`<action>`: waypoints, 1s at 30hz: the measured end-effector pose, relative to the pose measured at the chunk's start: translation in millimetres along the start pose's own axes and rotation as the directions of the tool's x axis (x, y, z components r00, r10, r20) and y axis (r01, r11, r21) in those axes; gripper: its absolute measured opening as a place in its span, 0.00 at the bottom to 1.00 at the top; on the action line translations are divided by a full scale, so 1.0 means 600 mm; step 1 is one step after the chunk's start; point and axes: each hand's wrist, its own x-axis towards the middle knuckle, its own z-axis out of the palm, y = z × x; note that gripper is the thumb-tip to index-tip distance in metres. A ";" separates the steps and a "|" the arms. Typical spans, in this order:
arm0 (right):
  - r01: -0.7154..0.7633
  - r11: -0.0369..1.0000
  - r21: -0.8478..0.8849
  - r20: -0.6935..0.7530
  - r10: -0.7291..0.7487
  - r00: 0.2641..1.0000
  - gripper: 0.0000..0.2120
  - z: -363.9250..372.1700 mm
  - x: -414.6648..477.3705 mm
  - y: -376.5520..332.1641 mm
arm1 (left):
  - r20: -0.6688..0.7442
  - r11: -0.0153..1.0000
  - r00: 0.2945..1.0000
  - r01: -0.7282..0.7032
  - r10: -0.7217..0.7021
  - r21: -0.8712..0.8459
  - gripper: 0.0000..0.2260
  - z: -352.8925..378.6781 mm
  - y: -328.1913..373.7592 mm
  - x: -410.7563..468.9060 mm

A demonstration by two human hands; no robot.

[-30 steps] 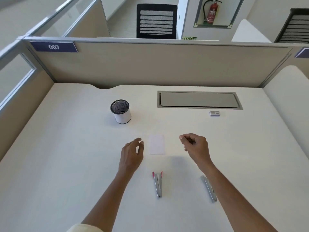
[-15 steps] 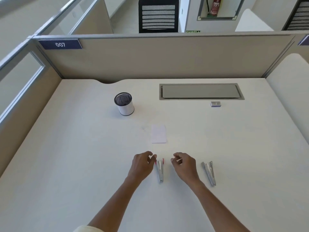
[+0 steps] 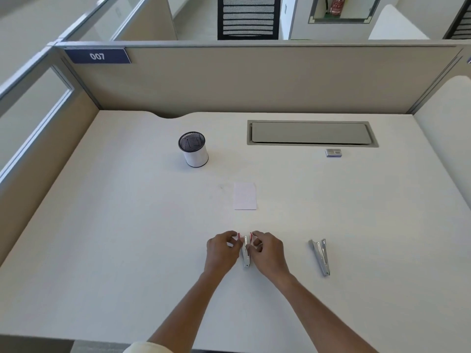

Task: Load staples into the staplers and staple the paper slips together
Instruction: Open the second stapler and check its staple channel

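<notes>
A small metal stapler with pink ends (image 3: 246,256) lies on the white desk (image 3: 127,250). My left hand (image 3: 221,252) pinches its left side and my right hand (image 3: 267,253) pinches its right side, fingers curled at its far end. A second metal stapler (image 3: 320,256) lies untouched to the right. White paper slips (image 3: 245,196) lie flat beyond the hands. A small staple box (image 3: 333,152) sits far right, near the cable tray.
A round pen holder with a mesh top (image 3: 193,149) stands at the back left. A grey cable tray lid (image 3: 311,133) is set into the desk at the back. Beige partition walls (image 3: 254,77) enclose the desk on three sides.
Both hands drew back from beside the paper slips toward me and closed in on the pink-ended stapler, which they now pinch from both sides.
</notes>
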 end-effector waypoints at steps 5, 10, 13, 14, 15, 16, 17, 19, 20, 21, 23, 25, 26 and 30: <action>-0.047 0.999 -0.022 0.013 0.048 0.999 0.06 0.005 0.000 -0.005 | -0.008 0.995 0.998 0.064 -0.065 -0.072 0.07 0.007 0.005 -0.002; -0.074 0.997 -0.003 -0.012 0.074 0.997 0.07 0.013 -0.001 -0.011 | -0.017 0.930 0.970 0.228 -0.243 -0.289 0.07 0.015 0.013 -0.008; -0.075 0.996 0.045 -0.021 0.076 0.997 0.07 0.016 -0.006 -0.014 | 0.032 0.841 0.941 0.315 -0.336 -0.440 0.07 0.016 0.012 -0.010; -0.080 0.995 0.062 -0.024 0.082 0.996 0.07 0.016 -0.008 -0.014 | 0.041 0.827 0.938 0.323 -0.344 -0.460 0.07 0.017 0.011 -0.010; -0.088 0.993 0.083 -0.031 0.091 0.995 0.08 0.016 -0.011 -0.014 | 0.047 0.813 0.935 0.329 -0.351 -0.480 0.07 0.017 0.010 -0.010; -0.098 0.989 0.112 -0.038 0.103 0.994 0.09 0.015 -0.014 -0.014 | 0.050 0.802 0.933 0.332 -0.355 -0.497 0.08 0.017 0.010 -0.010; -0.111 0.983 0.149 -0.044 0.118 0.992 0.12 0.014 -0.016 -0.015 | 0.049 0.793 0.932 0.333 -0.360 -0.511 0.07 0.017 0.010 -0.009; -0.125 0.964 0.236 -0.048 0.141 0.989 0.17 0.007 -0.020 -0.017 | 0.048 0.761 0.930 0.328 -0.365 -0.559 0.07 0.014 0.013 -0.009; -0.118 0.956 0.269 -0.056 0.138 0.989 0.18 0.004 -0.022 -0.019 | 0.051 0.738 0.933 0.315 -0.357 -0.597 0.08 0.011 0.016 -0.010; -0.098 0.952 0.289 -0.077 0.125 0.989 0.18 -0.001 -0.023 -0.022 | 0.054 0.716 0.940 0.292 -0.336 -0.634 0.09 0.006 0.022 -0.011; -0.050 0.946 0.321 -0.126 0.095 0.988 0.18 -0.014 -0.020 -0.031 | 0.049 0.698 0.958 0.239 -0.281 -0.675 0.09 -0.006 0.038 -0.012; -0.004 0.926 0.378 -0.168 0.073 0.983 0.19 -0.034 -0.014 -0.049 | 0.038 0.690 0.975 0.182 -0.218 -0.701 0.09 -0.025 0.062 -0.011; 0.020 0.909 0.417 -0.184 0.062 0.981 0.19 -0.044 -0.011 -0.058 | 0.036 0.680 0.981 0.157 -0.189 -0.716 0.10 -0.036 0.075 -0.011; 0.150 0.808 0.570 -0.257 0.002 0.966 0.20 -0.093 -0.003 -0.108 | 0.035 0.612 0.999 0.044 -0.027 -0.789 0.11 -0.091 0.136 -0.015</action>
